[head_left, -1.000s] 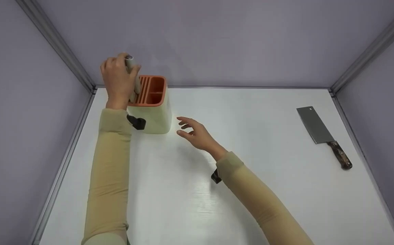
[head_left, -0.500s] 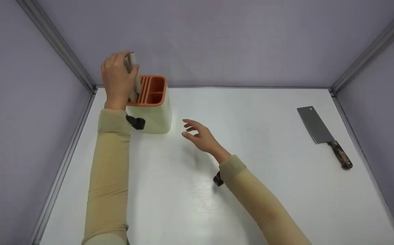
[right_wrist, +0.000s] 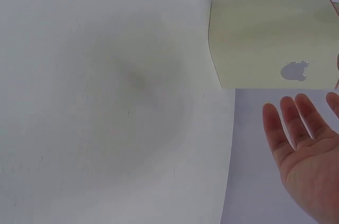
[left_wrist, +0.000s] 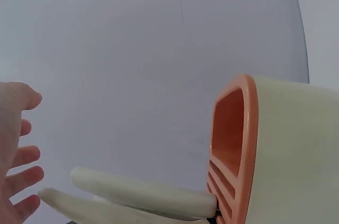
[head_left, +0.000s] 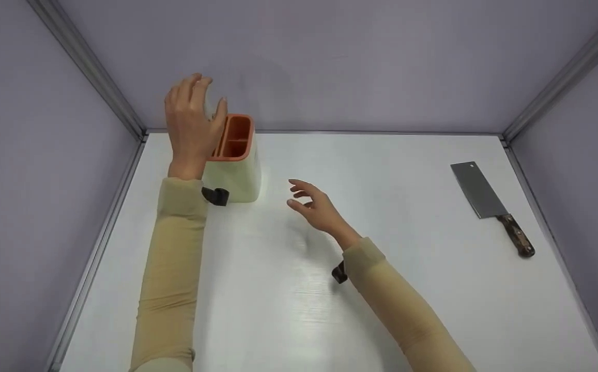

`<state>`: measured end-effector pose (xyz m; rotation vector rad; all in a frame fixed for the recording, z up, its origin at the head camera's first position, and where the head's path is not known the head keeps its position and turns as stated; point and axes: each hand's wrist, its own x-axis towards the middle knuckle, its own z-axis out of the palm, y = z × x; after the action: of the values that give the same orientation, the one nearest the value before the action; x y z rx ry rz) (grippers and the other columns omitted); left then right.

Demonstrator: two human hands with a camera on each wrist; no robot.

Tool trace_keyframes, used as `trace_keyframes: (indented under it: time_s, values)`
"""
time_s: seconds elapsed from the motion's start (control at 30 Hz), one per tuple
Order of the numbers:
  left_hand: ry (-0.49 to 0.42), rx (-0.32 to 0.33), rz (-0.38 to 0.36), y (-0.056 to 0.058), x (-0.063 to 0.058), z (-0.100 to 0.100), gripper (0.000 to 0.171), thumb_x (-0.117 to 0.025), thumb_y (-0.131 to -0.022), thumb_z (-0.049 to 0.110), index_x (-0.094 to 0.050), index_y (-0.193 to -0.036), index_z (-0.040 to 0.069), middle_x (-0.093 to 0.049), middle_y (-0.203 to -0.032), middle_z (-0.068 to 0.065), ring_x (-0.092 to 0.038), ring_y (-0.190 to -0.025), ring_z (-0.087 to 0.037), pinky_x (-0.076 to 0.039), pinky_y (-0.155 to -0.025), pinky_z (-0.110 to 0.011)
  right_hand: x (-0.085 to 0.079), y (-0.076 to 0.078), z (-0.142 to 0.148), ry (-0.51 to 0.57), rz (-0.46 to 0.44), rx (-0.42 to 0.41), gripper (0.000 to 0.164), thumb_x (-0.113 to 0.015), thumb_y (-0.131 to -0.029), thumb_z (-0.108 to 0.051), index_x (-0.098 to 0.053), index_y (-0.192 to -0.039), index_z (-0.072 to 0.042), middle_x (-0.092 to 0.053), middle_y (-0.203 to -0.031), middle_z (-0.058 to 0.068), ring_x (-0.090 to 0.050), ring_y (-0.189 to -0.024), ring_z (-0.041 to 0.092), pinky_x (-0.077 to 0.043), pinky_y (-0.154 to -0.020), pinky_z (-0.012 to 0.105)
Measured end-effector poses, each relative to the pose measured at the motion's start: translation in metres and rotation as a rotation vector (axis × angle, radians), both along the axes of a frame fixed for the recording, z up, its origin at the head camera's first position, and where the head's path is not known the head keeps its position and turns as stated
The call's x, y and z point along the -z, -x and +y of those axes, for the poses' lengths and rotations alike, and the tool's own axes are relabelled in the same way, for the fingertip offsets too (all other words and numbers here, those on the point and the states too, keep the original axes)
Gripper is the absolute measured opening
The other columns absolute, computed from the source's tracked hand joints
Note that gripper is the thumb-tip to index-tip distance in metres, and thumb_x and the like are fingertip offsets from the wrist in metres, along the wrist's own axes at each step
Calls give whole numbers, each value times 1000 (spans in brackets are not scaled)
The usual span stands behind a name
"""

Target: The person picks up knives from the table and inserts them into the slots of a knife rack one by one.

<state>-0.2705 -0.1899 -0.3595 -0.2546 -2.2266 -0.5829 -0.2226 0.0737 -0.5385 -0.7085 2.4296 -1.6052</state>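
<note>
A cream knife block [head_left: 236,181] with an orange slotted top stands at the back left of the white table. Above its slots is my left hand [head_left: 190,124], fingers spread and holding nothing. In the left wrist view, pale knife handles [left_wrist: 143,191] stick out of the slots, apart from the fingertips. The hand hides most of these handles in the head view. Right of the block hovers my right hand [head_left: 318,209], its fingers loosely bent and nothing in its grasp. The right wrist view shows the block's side with a small bear-shaped window [right_wrist: 294,71].
A cleaver [head_left: 478,190] with a dark patterned handle lies flat on the right side of the white table [head_left: 381,181]. Grey-lilac walls [head_left: 330,62] rise behind the table and on both sides.
My left hand has let go of the knife handle, spread its fingers and shifted slightly right. My right hand has drifted right, away from the block.
</note>
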Motion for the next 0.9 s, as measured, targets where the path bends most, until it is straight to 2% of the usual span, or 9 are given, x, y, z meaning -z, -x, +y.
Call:
trace_keyframes:
  time_s: [0.13, 0.23, 0.4, 0.5, 0.7, 0.9]
  values:
    - [24, 47, 58, -7, 6, 12, 39, -57, -99, 31, -63, -123, 1, -57, -132, -16, -48, -126, -31, -27, -113, -40, -2, -2, 8, 6, 25, 10, 55, -59, -100, -34, -43, -149, -17, -53, -135, 7, -53, -121, 23, -48, -93, 40]
    - [-13, 101, 81, -13, 14, 21, 37, -60, -97, 29, -64, -122, 1, -58, -131, -15, -48, -126, -30, -28, -112, -40, -2, -4, 12, 12, 37, 13, 56, -60, -99, -34, -42, -149, -15, -53, -135, 10, -52, -122, 25, -48, -93, 41]
    - [-73, 174, 109, -23, 32, 35, 34, -63, -95, 27, -66, -118, 2, -59, -129, -15, -52, -120, -31, -35, -108, -42, -3, -6, 19, -1, 54, 3, 58, -59, -99, -35, -40, -150, -13, -51, -137, 9, -50, -124, 26, -46, -95, 40]
    - [-68, 202, 107, -29, 44, 44, 35, -65, -95, 27, -66, -118, 1, -59, -128, -16, -52, -119, -32, -36, -107, -43, -5, -8, 24, -10, 64, 8, 59, -59, -99, -35, -39, -150, -12, -50, -138, 12, -49, -124, 25, -46, -95, 39]
    - [-53, 224, 35, -40, 71, 61, 38, -65, -96, 29, -64, -120, 0, -58, -127, -17, -53, -120, -31, -38, -104, -44, -6, -8, 35, -26, 89, 40, 59, -60, -99, -35, -39, -151, -16, -49, -139, 10, -49, -124, 22, -46, -96, 42]
    - [-112, 216, -118, -50, 113, 77, 40, -66, -95, 29, -63, -125, 2, -57, -131, -16, -51, -122, -30, -38, -105, -45, -5, -7, 50, -37, 126, 97, 59, -62, -98, -34, -40, -150, -15, -49, -139, 12, -49, -123, 24, -45, -96, 48]
